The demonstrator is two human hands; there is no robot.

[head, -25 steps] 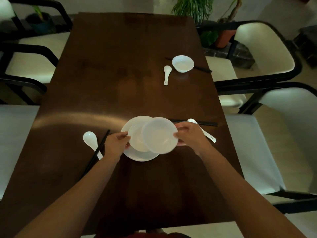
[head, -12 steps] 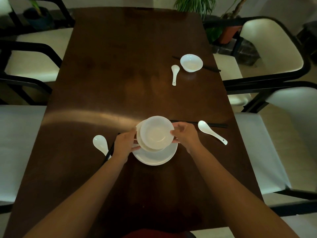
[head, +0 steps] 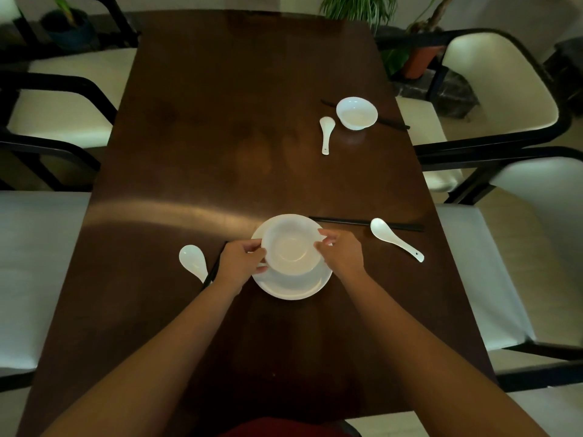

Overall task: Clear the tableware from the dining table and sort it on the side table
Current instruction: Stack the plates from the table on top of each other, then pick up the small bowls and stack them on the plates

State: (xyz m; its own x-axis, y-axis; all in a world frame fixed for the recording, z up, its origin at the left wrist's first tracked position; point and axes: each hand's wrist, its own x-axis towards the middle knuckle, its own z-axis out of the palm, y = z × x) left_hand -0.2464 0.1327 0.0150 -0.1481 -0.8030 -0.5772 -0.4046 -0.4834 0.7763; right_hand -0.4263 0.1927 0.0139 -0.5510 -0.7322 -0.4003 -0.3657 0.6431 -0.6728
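A white bowl [head: 291, 249] sits nested on a white plate [head: 291, 288] near the front of the dark wooden table [head: 220, 137]. My left hand [head: 243, 263] grips the bowl's left rim and my right hand [head: 340, 255] holds its right rim. A white spoon [head: 193, 261] lies left of my left hand, beside black chopsticks [head: 214, 269] partly hidden by the hand. Another white spoon [head: 396, 239] and a pair of chopsticks [head: 366, 223] lie to the right. Farther back on the right stand a small white bowl [head: 356, 112], a spoon [head: 326, 134] and chopsticks [head: 391, 123].
Chairs with white cushions and black frames line both long sides, such as the near right chair [head: 511, 247] and the far left chair [head: 69, 89]. Potted plants [head: 359, 7] stand beyond the table's far right corner.
The bowl my right hand carried has come down onto the bowl over the plate. Both hands now hold the stack's rims. The view shifted slightly.
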